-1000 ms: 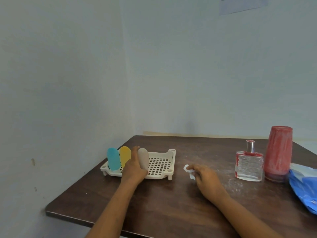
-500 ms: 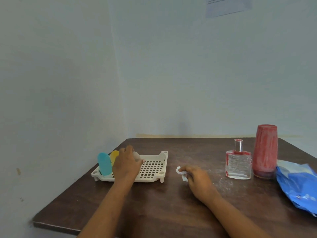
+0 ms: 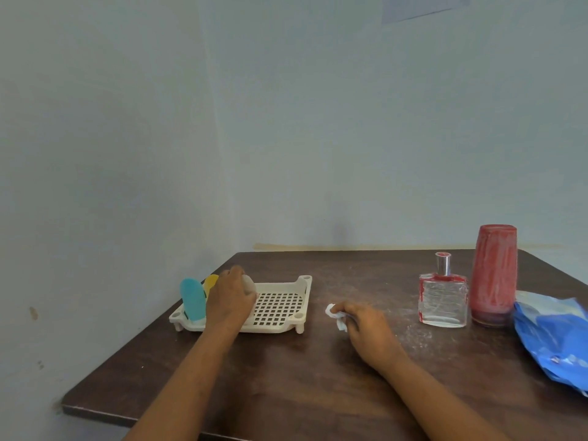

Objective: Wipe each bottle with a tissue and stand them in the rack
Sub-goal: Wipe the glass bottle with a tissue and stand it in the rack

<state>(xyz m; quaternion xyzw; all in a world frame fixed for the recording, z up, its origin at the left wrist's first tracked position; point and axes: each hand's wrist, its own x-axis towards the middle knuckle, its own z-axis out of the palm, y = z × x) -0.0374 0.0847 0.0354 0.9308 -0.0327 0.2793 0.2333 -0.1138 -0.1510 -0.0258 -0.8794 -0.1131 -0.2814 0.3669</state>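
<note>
A cream slotted rack (image 3: 283, 308) sits on the dark wooden table (image 3: 286, 377) at the left. A blue bottle (image 3: 192, 299) and a yellow bottle (image 3: 210, 281) stand in its left end. My left hand (image 3: 229, 299) grips a beige bottle (image 3: 249, 284) beside them in the rack; most of that bottle is hidden by my fingers. My right hand (image 3: 366, 332) rests on the table to the right of the rack and holds a crumpled white tissue (image 3: 336, 316). A clear square bottle with red trim (image 3: 443, 297) and a tall red bottle (image 3: 493, 275) stand at the right.
A blue plastic packet (image 3: 553, 338) lies at the table's right edge. White dust marks the tabletop near the clear bottle. Walls close in behind the table and on its left. The table's front edge is near me.
My left hand has lowered over the beige bottle in the rack, covering more of it. My right hand stays on the table with the tissue. The camera has shifted.
</note>
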